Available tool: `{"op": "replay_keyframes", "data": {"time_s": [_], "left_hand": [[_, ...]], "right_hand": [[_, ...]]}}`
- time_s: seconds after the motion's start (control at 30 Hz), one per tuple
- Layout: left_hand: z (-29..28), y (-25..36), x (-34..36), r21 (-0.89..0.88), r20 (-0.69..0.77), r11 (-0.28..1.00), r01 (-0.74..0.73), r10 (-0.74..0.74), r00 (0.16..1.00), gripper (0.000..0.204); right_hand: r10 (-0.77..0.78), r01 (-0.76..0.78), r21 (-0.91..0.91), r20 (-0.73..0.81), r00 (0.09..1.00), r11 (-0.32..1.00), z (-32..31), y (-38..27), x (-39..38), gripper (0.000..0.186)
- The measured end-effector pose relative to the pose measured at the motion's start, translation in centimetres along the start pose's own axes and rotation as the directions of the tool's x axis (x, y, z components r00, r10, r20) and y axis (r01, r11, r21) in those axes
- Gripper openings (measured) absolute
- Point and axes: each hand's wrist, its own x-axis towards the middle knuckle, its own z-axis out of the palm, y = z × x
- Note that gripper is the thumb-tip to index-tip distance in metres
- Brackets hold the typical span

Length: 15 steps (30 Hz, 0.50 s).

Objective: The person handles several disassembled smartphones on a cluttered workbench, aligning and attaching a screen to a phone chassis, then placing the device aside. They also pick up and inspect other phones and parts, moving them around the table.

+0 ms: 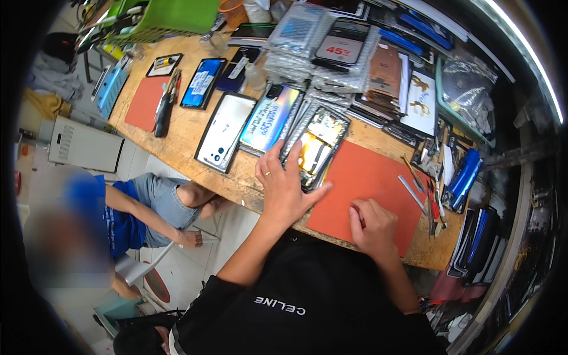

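Observation:
An opened smartphone (319, 145) lies at the mat's left edge, its back off, with circuitry and a battery area showing. My left hand (289, 186) reaches over it, fingers spread, fingertips at its left side and thumb stretched across its near end. On the orange mat (367, 171) rests my right hand (376, 228), loosely curled, with nothing seen protruding from it. Left of the opened phone lie a shiny blue-violet phone (272, 118) with handwriting on its back and a silver-white phone (223, 131) with round camera lenses.
Screwdrivers and tweezers (435, 198) lie along the mat's right side. Bubble-wrapped screens (296, 35) are stacked at the back. Farther left are a blue phone (202, 83), a black-handled tool (164, 109) and a green basket (177, 18). A person (127, 204) sits beyond the table's left edge.

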Motion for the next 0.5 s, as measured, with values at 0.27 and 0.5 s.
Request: {"op": "replay_keyframes", "data": {"time_s": [0.27,0.5], "left_hand": [[-5.9,-9.6,2.4,0.080,-0.334,0.974,0.211,-0.173,0.926,0.054],[-8.5,-14.3,2.7,0.247,-0.051,0.936,0.249,-0.244,0.968,0.062]], "right_hand": [[-0.003,0.003,0.009,-0.008,1.000,1.000,0.2,-0.1,0.1,0.008],[0.011,-0.011,0.020,-0.016,1.000,1.000,0.5,-0.1,0.2,0.007]]}}
